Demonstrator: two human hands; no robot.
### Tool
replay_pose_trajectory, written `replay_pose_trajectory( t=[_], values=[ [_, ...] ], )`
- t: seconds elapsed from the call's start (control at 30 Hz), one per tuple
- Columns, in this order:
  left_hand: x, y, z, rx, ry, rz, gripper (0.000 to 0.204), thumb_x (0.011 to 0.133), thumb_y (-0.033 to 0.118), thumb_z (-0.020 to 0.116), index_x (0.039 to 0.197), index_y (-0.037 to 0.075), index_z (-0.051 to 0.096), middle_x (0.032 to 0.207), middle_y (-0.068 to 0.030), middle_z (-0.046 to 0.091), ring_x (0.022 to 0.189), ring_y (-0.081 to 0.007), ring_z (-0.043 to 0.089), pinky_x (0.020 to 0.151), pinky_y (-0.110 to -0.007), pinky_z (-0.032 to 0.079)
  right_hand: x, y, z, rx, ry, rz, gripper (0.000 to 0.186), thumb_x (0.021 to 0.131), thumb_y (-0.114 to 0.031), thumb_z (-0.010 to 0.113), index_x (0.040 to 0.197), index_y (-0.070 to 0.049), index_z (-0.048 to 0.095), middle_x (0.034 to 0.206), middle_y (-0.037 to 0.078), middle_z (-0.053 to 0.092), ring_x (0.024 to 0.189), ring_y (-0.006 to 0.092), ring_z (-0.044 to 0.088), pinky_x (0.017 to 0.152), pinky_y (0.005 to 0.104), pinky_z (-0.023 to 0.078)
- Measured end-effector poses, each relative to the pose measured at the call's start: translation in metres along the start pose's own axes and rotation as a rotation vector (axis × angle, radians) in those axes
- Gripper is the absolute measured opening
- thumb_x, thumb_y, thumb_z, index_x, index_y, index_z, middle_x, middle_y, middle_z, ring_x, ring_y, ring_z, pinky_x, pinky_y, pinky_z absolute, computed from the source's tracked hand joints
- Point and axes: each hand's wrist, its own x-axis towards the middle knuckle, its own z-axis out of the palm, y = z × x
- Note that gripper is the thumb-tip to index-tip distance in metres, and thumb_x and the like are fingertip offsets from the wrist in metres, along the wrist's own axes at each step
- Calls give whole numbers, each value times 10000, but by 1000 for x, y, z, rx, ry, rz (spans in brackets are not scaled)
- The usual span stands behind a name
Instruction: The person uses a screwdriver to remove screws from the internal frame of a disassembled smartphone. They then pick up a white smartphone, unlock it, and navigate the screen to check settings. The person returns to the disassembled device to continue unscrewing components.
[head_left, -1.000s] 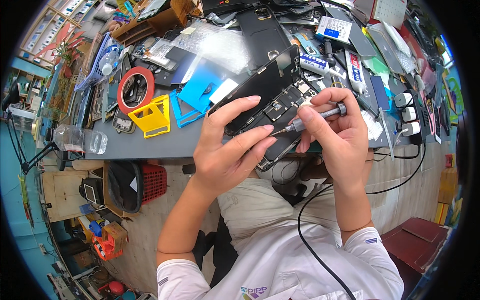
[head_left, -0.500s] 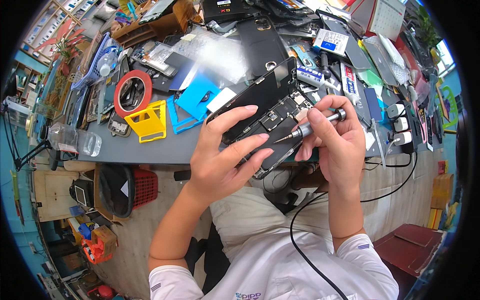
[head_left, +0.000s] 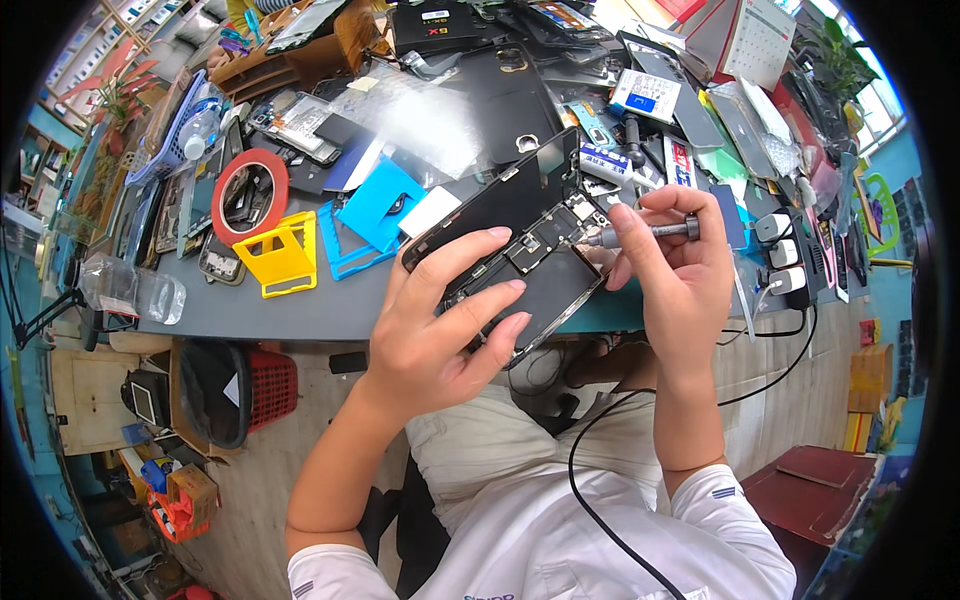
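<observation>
At the cluttered counter (head_left: pixel 355 300) across the upper frame, an opened phone (head_left: pixel 548 308) is held at centre, its long axis slanting from lower left to upper right, its screen panel (head_left: pixel 480 222) raised along the upper-left side. The left hand (head_left: pixel 425 340) grips the phone by its edges; the right hand (head_left: pixel 680 275) pinches a screwdriver (head_left: pixel 675 230), tip leftward, contact unclear. Good work here likely wants a firm phone, a squared-up driver and light pressure.

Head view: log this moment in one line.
left hand: holds opened phone; right hand: grips screwdriver, tip at phone; yellow stand: on table
</observation>
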Motion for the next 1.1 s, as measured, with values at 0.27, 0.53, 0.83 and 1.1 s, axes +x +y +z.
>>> replay_pose_trajectory(
  t=[0.27, 0.53, 0.83, 1.1],
  values=[
    [1, 1, 0, 31, -27, 8, 264, 764, 79, 835, 1028, 70, 841, 1333, -157, 721, 1129, -320, 673, 992, -409, 519, -2, 1, 2, -124, -10, -38, 316, 943, -116, 857, 1127, -9, 624, 972, 73, 692, 689, 71, 677, 558, 208, 533],
    [1, 0, 0, 15, -17, 7, 252, 772, 84, 827, 1023, 66, 839, 1317, -158, 731, 1115, -319, 675, 989, -407, 516, -3, -2, 5, -163, -19, -48, 314, 942, -112, 857, 1123, 0, 626, 968, 81, 695, 691, 71, 670, 573, 215, 539],
    [1, 0, -1, 9, -22, 1, 249, 772, 78, 821, 1020, 60, 837, 1316, -166, 729, 1113, -318, 677, 991, -404, 517, -1, 0, 5, -177, -20, -66, 308, 941, -103, 854, 1117, 11, 628, 962, 88, 701, 711, 71, 671, 603, 220, 553],
    [0, -1, -1, 5, -10, -3, 249, 768, 67, 819, 1017, 59, 835, 1313, -165, 730, 1115, -322, 678, 988, -404, 519, -2, 0, 7, -201, -32, -80, 303, 936, -85, 853, 1113, 15, 629, 968, 83, 707, 747, 67, 670, 616, 226, 560]
  ],
)
